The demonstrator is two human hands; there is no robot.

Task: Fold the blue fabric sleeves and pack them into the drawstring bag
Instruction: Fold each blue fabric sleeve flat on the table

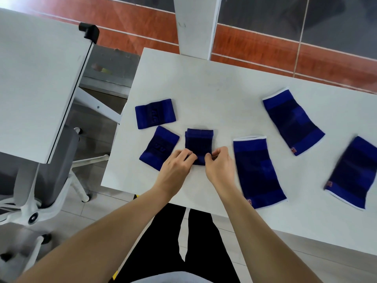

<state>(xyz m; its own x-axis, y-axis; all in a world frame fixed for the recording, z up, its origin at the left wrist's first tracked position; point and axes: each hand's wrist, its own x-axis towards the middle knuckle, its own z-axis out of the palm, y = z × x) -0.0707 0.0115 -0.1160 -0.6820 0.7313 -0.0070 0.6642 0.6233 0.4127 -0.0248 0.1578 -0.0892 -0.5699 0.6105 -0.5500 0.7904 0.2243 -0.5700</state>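
Note:
Several blue fabric sleeves lie on a white table [204, 88]. A folded sleeve [199, 142] sits in the middle, and my left hand [176, 169] and my right hand [219, 163] both pinch its near edge. Two small sleeves lie to the left, one at the back [155, 113] and one nearer [159, 147], partly under my left hand. Three long flat sleeves with white trim lie to the right: one beside my right hand [258, 172], one further back [292, 121], one at the far right [353, 173]. No drawstring bag is in view.
A second white table [36, 78] stands to the left with a grey office chair [51, 174] below it. A white post [195, 25] rises behind the table. The floor beyond is red and dark tile.

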